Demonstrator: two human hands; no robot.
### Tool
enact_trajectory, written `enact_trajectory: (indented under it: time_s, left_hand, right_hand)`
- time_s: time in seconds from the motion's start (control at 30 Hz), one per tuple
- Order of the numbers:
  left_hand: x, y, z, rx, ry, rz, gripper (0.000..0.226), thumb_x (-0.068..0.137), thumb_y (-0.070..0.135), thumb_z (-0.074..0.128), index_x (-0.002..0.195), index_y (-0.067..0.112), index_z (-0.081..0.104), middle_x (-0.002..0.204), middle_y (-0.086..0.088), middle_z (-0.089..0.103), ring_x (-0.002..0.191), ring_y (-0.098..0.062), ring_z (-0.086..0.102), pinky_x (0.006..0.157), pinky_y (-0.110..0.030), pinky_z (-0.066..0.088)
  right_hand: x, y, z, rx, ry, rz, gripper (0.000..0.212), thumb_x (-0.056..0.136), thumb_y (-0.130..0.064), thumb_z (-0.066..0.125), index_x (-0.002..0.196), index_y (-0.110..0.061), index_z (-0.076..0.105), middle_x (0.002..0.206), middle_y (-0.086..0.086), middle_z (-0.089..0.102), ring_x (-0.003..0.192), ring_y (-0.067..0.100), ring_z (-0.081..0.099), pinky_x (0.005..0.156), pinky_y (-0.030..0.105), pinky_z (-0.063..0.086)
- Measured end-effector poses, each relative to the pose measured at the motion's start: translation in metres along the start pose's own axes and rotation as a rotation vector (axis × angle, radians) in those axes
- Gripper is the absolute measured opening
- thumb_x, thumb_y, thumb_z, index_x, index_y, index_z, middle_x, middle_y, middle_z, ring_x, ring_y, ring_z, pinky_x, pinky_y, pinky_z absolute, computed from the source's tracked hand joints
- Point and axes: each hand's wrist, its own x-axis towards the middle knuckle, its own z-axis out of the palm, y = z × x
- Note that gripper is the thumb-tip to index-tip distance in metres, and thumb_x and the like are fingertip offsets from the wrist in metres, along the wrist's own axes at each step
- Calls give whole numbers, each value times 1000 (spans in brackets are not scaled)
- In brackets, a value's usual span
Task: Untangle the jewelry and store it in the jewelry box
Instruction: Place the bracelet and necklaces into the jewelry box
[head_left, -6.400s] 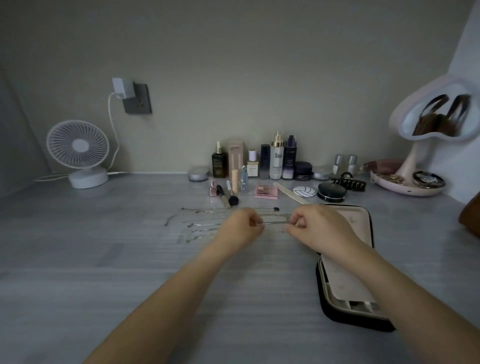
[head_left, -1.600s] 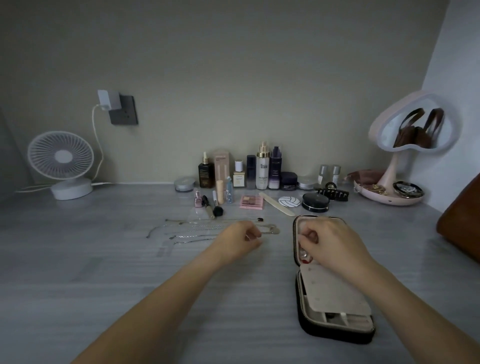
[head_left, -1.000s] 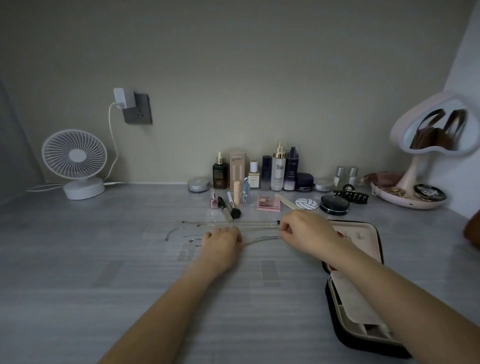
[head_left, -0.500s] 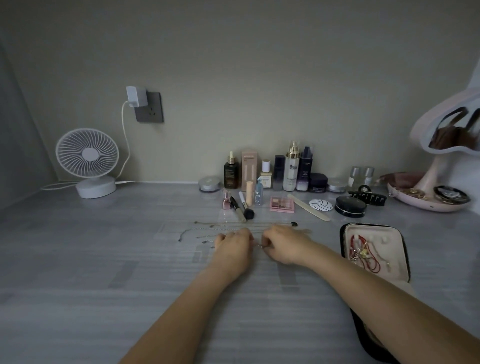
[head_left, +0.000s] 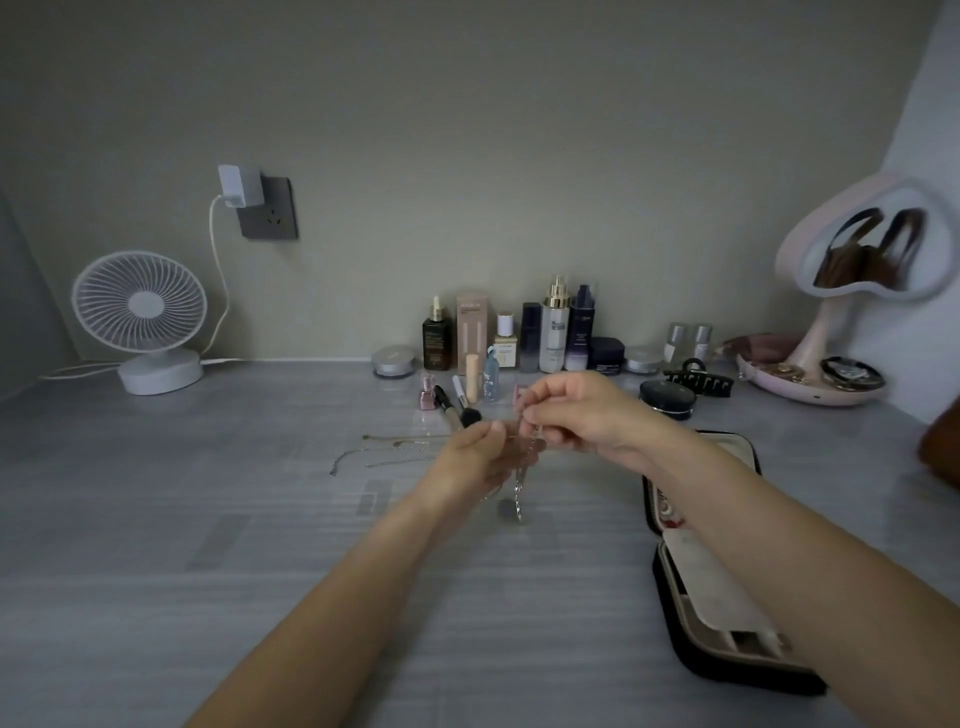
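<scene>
One chain (head_left: 518, 491) dangling, left fingers (head_left: 496, 429), right fingers (head_left: 531, 411) pinching

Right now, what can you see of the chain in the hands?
The chain is thin, silvery and looks metal. The right hand pinches its upper part; some of it bunches in the left hand, on its curled fingers. A loose end hangs down below the hands, over the table. Any clasp is too small to see.

Dim, flat, greyish light with faint shadows; wide-angle bending curves the edges (wall corners bow), and detail is soft throughout.
</scene>
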Motion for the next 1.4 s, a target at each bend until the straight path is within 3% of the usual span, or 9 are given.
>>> enact_trajectory:
  time_s: [0.1,0.23,0.53,0.67,0.8,1.0,1.1,1.27,1.4]
  left_hand:
    - [-8,11,15,-46,-129,-10,40,101,26,25,109,7,59,94,-7,69,85,-14,69,67,-16,52]
    - [-13,21,29,1,-224,-32,48,100,36,22,105,8,61,84,-6,66,85,-20,63,84,-30,45]
    - [-9,25,64,173,-257,27,21,95,21,46,89,15,65,65,9,61,71,-11,58,73,-28,40]
    - [-5,30,79,196,-233,19,19,94,19,48,82,17,62,71,3,58,69,-10,58,83,-29,46]
    - [5,42,94,206,-236,33,21,94,19,49,77,16,62,64,5,57,65,-10,56,87,-36,46]
    - [15,51,130,468,-233,81,23,94,18,48,73,15,57,70,-1,54,60,-6,51,61,-12,43]
    - [19,48,146,588,-258,92,28,95,17,47,68,14,55,69,-2,54,61,-9,50,59,-16,42]
    - [28,42,158,821,-180,136,32,92,22,50,60,17,49,63,0,48,61,-15,46,58,-27,36]
    - [34,35,156,909,-116,133,23,90,25,52,72,12,59,71,-3,54,73,-17,49,66,-27,40]
  right_hand:
    - [-9,-3,-10,184,-13,2,15,83,4,54,83,-9,61,66,3,66,41,5,44,40,16,33]
    - [-20,-1,-24,360,-44,-38,17,80,5,58,87,-10,62,55,-2,58,38,5,37,36,16,29]
    - [-48,15,-65,716,79,-76,19,60,-12,70,78,-16,72,55,-4,60,26,-1,26,31,11,19]
    - [-60,32,-91,824,92,-118,49,38,-21,88,83,-18,71,58,-5,61,27,0,28,30,11,24]
    - [-78,46,-107,616,144,1,30,56,-24,77,84,-13,72,51,-4,56,27,0,28,31,11,23]
    - [-93,62,-111,311,281,16,37,63,-30,69,90,-5,70,70,9,56,35,4,30,39,17,26]
    - [-96,65,-114,186,397,-42,16,75,-26,66,87,-16,71,49,-4,51,44,9,33,46,22,29]
    - [-101,67,-112,-35,317,-47,14,90,-22,54,95,-16,65,47,-12,56,36,0,44,39,11,34]
    - [-99,79,-109,-30,244,-10,15,91,-14,51,100,-8,62,65,2,61,38,-1,49,40,10,36]
